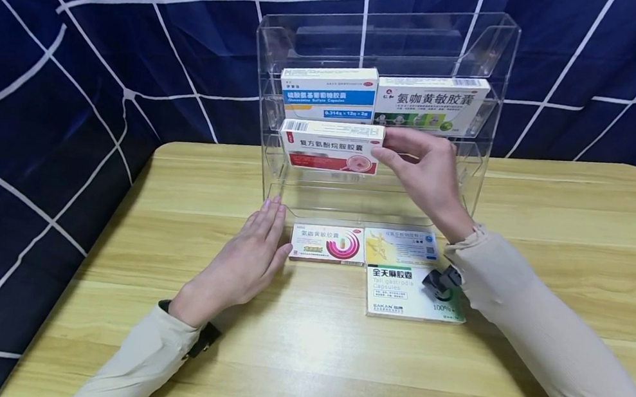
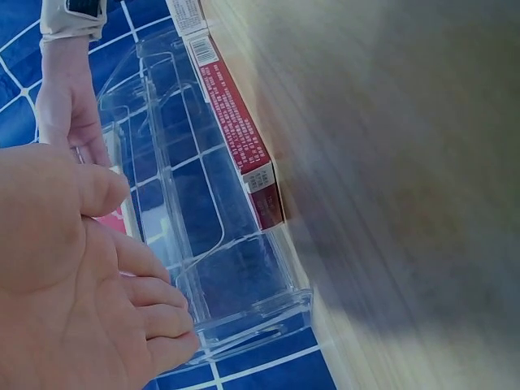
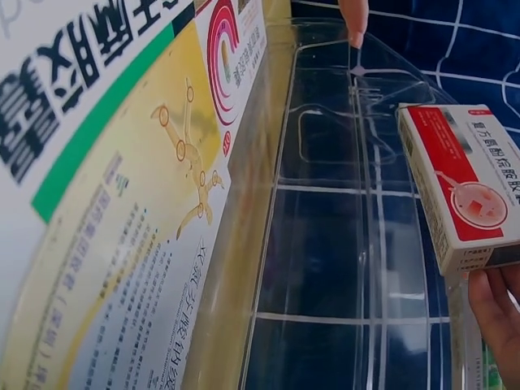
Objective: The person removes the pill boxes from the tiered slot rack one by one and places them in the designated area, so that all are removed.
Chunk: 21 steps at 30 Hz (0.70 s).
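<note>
Red-banded box [image 1: 331, 148] in the right grip [image 1: 427, 172] partly hides the clear rack [image 1: 352, 203].

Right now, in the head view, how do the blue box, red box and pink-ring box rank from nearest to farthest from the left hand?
1. Pink-ring box: on the table, just right of the left hand.
2. Red box: farther off, held by the right hand.
3. Blue box: farthest, on the rack's left, above the red box.
</note>
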{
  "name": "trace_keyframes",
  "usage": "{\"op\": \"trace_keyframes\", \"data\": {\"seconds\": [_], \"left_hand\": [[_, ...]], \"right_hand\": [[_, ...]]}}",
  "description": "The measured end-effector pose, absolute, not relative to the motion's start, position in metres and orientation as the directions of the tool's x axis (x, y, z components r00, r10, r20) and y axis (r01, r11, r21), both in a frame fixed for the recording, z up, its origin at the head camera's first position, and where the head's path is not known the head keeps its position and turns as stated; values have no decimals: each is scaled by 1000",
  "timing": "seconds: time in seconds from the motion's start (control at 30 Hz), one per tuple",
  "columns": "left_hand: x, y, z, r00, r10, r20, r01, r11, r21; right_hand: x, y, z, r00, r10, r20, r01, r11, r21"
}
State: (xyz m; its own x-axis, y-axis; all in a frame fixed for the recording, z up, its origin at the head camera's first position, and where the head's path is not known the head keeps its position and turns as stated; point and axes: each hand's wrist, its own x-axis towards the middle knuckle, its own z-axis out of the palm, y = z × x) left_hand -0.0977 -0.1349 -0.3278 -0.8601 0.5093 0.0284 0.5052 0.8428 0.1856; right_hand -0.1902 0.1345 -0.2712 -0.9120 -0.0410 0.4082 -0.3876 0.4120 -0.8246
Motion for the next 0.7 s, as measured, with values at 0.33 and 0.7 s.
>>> {"op": "trace_keyframes", "data": {"seconds": [0.33,0.7], "left_hand": [[-98,-135,-328,-862,507,21,501,844,191],[-98,-135,-328,-861,507,24,503,845,185]], "right_hand": [[-184,141,-271,-906,-24,423,-395,412,-821],[-176,146,-274,-926,-19,377,-350,419,-838]]}}
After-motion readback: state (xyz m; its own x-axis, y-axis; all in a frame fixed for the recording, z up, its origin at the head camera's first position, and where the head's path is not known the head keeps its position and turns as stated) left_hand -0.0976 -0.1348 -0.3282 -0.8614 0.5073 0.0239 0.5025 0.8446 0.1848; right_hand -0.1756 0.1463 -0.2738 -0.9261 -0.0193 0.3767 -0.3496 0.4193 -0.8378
